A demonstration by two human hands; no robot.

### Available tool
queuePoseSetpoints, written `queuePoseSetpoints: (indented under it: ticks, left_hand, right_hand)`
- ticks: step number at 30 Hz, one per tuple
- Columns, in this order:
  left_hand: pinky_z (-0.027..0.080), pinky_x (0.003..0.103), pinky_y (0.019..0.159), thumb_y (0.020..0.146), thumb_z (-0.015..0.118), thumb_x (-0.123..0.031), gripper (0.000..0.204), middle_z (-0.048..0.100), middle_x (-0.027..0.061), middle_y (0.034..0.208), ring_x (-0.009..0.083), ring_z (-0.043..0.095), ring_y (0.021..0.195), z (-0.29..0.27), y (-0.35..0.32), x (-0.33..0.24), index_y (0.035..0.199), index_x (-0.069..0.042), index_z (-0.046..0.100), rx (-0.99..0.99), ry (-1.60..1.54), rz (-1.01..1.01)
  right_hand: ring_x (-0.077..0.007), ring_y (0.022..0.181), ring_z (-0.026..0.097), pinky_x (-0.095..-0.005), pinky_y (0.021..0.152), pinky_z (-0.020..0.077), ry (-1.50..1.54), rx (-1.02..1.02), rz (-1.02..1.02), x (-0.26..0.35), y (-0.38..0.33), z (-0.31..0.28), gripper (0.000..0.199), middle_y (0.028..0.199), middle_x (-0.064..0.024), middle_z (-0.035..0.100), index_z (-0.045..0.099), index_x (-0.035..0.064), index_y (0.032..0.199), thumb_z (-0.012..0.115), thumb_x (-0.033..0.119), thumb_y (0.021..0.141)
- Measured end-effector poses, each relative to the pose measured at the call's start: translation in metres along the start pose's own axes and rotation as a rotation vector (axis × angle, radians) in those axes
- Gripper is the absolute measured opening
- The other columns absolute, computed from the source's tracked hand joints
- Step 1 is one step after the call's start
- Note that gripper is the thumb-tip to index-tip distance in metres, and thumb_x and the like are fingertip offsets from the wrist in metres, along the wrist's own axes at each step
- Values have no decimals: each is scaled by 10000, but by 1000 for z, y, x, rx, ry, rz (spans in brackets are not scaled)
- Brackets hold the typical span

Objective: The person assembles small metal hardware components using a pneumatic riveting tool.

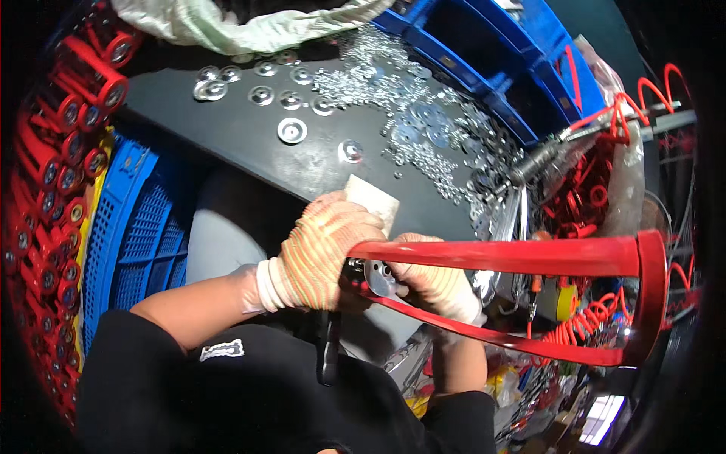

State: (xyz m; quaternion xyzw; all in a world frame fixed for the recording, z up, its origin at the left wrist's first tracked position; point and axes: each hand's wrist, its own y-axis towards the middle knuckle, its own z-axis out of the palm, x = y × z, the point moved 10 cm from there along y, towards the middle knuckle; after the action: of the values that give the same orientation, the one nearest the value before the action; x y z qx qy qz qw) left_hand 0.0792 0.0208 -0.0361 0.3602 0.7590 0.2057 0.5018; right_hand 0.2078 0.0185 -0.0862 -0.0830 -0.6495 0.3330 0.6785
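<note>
Washers (393, 98) scattered on tabletop (227, 144); crate (132, 227) left of it, bins (491, 53) behind right, frame (529, 257) in front.

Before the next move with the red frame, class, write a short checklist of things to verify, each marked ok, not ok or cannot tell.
1. Left hand grips the red frame at its near end: ok.
2. Right hand is at the same end, by the round metal part: ok.
3. Metal part seated in the frame: cannot tell.
4. Loose washers on the dark table lie apart from the hands: ok.
5. Air tool is out of both hands: ok.
</note>
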Motion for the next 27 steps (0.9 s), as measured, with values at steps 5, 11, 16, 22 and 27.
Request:
queuePoseSetpoints:
  ticks: [5,11,16,22,27]
  left_hand:
    - [375,512,960,542,790,-409,726,584,113,1114,317,561,1034,-2,-1,-1,1131,-45,571,-45,40,11]
    - [377,504,963,512,791,-359,688,590,93,1087,321,564,1026,-1,6,-1,1101,-76,577,6,15,4]
    - [353,503,979,583,776,-576,854,580,127,1130,356,536,1081,-1,2,5,1199,-47,512,185,-38,21]
    - [442,415,858,761,684,-161,271,625,73,970,285,574,975,-48,80,72,1014,-84,629,27,272,114]
    - [485,392,743,706,655,-155,124,634,83,899,283,606,868,-19,108,143,822,-128,690,459,657,84]
  right_hand:
    - [-46,631,512,-203,563,413,-160,-145,-88,24,-8,8,240,717,-9,593,627,29,948,692,242,857]
    - [-93,793,566,-264,731,475,-125,-163,-147,-3,-9,9,194,874,-23,633,597,-12,1015,609,155,917]
    - [-197,821,529,-364,773,454,-510,-564,-402,5,-33,-172,147,862,-63,555,592,29,981,599,106,856]
    - [-380,1041,591,-436,877,451,-1573,-1291,151,20,-182,-481,586,1107,-225,623,524,91,1246,652,358,740]
    - [-248,696,600,-383,654,474,-1148,-1043,395,13,-122,-476,322,777,-72,615,573,51,976,655,160,684]
